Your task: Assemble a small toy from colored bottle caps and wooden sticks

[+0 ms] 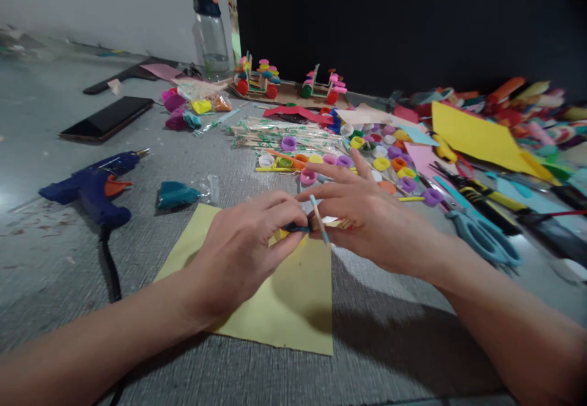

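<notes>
My left hand (250, 244) pinches a small dark blue piece (296, 227) between thumb and forefinger, with a bit of yellow showing beside it. Close against it, my right hand (371, 216) has its thumb and a finger closed on the same small craft piece, while its other fingers stretch out. A short thin stick (320, 219) with blue ends stands across the right fingertips. Most of the craft piece is hidden by the fingers. Both hands are above a yellow sheet of paper (288, 308) on the grey table.
At left lie a blue glue gun (92, 186), a phone (107, 118) and a bagged teal lump (178, 195). Bottle caps (380, 163), wrapped sticks (284, 134), scissors (481, 238) and pliers (490, 198) spread ahead and right. Behind stand two toy cars (257, 82) and a bottle (213, 45).
</notes>
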Demonstrator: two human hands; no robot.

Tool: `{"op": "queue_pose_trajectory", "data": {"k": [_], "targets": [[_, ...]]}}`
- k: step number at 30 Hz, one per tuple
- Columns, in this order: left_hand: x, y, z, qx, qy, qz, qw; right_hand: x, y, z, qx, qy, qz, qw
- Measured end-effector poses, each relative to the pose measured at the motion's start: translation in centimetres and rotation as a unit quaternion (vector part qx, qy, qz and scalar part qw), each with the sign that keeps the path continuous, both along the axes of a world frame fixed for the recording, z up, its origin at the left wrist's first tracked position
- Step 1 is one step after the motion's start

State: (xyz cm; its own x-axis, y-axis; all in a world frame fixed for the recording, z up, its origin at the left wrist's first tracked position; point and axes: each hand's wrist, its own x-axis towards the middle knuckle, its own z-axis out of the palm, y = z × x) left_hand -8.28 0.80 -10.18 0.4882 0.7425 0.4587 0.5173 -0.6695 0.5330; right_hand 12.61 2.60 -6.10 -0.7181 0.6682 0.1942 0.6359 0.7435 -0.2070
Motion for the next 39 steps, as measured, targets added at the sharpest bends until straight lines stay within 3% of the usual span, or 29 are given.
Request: {"op": "queue_pose_trajectory", "data": {"k": [10, 20, 34, 39], "targets": [[0.2, 0.14, -0.13, 0.019, 0.011, 0.008, 1.0, 0.03, 0.06, 0.15, -0.007, -0.009, 0.008, 1.0], [0.3, 0.32, -0.5, 0.107, 0.044, 0.012, 0.993, 0.0, 0.03, 0.03, -0.011, -0.007, 0.004, 1.0], [0.36, 0.31, -0.51, 0.125, 0.059, 0.009, 0.99, -0.04, 0.13, -0.04, 0.001, -0.007, 0.008, 1.0], [0.22, 0.24, -0.73, 0.112, 0.056, 0.042, 0.991, -0.13, 0.13, 0.07, -0.006, -0.012, -0.003, 1.0]]}}
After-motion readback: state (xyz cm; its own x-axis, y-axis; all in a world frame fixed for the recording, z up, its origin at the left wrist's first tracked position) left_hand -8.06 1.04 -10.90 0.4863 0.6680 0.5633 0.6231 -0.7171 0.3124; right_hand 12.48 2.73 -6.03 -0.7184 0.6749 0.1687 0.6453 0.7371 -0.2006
